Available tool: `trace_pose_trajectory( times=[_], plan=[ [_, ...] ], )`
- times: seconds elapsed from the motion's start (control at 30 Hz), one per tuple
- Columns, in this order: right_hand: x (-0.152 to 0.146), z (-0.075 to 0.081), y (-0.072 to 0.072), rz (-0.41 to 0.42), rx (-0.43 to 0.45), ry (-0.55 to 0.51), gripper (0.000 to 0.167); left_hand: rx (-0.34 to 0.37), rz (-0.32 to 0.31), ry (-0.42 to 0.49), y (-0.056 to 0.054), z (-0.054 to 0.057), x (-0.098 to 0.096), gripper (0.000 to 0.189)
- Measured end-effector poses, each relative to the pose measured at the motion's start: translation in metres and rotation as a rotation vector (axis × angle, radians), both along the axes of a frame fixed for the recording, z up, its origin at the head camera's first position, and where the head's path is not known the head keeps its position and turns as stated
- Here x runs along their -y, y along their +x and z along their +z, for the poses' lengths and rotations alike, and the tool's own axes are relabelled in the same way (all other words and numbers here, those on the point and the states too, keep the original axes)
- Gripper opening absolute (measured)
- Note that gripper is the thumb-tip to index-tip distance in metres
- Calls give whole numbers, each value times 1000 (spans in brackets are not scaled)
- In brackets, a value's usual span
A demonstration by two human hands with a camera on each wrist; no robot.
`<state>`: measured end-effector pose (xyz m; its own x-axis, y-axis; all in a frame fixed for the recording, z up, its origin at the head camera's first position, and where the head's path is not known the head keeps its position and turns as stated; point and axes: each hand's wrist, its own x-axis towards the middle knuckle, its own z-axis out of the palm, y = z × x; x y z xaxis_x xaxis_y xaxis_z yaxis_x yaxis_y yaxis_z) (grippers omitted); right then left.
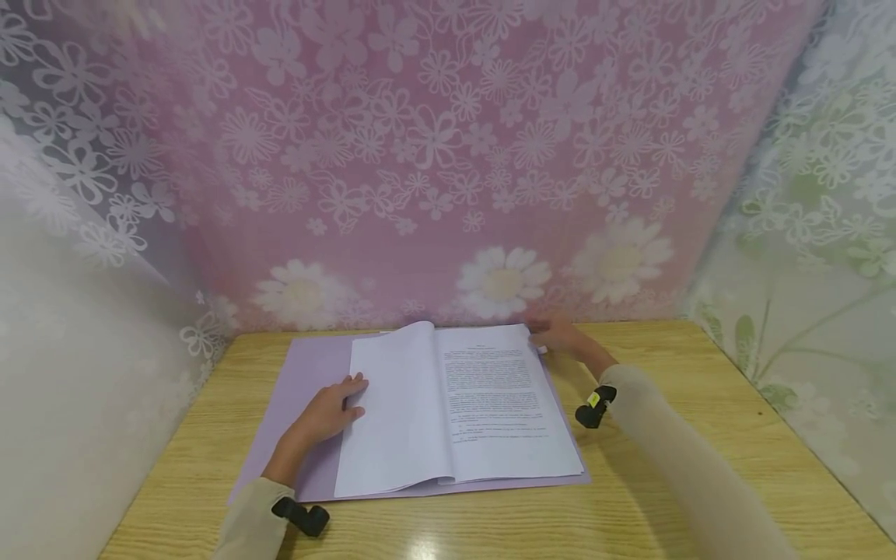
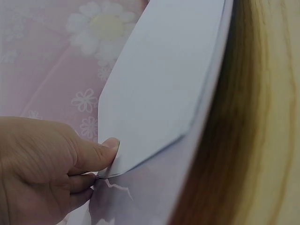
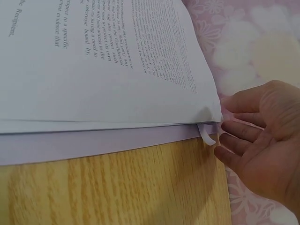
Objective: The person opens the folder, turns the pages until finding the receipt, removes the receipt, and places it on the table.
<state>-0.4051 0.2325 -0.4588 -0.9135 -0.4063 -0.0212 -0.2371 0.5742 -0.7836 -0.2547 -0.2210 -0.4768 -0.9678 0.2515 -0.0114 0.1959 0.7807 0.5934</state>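
An open lilac folder (image 1: 318, 358) lies on the table with a stack of white sheets in it. A blank turned sheet (image 1: 392, 412) lies over the left side, bowed up near the fold. On the right is a printed page (image 1: 490, 389) with lines of dark text. My left hand (image 1: 332, 412) is at the left edge of the turned sheets, and in the left wrist view its thumb (image 2: 110, 145) presses on top while the fingers curl at the edge, pinching them. My right hand (image 1: 560, 338) has extended fingers right at the printed page's top corner.
A small white curved tab (image 3: 206, 135) sticks out at the folder's edge by the right hand. The wooden table (image 1: 644, 435) meets a pink flowered curtain (image 1: 434, 194) behind the folder. Black wrist cameras (image 1: 301, 516) sit at both sleeves.
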Motion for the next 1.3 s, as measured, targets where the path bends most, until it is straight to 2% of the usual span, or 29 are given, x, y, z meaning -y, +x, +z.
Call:
trace_pose_trajectory(
  times=[0.13, 0.3, 0.47, 0.8, 0.97, 1.3],
  plan=[
    [3, -2, -2, 21, -28, 32, 57, 3, 1, 2, -1, -2, 0, 52],
    [7, -3, -3, 31, -82, 19, 52, 2, 4, 5, -2, -4, 1, 53],
    [6, -2, -1, 8, -107, 1, 48, 0, 6, 4, -1, -4, 1, 53],
    [6, 6, 2, -112, -140, -34, 41, -6, 7, -2, -2, -3, 0, 53],
    [8, 12, 4, -92, -186, -33, 41, -12, 3, 0, -2, -3, 2, 53],
    [10, 16, 7, -76, -121, -62, 50, -22, -5, 7, -2, -3, 1, 52]
  ],
)
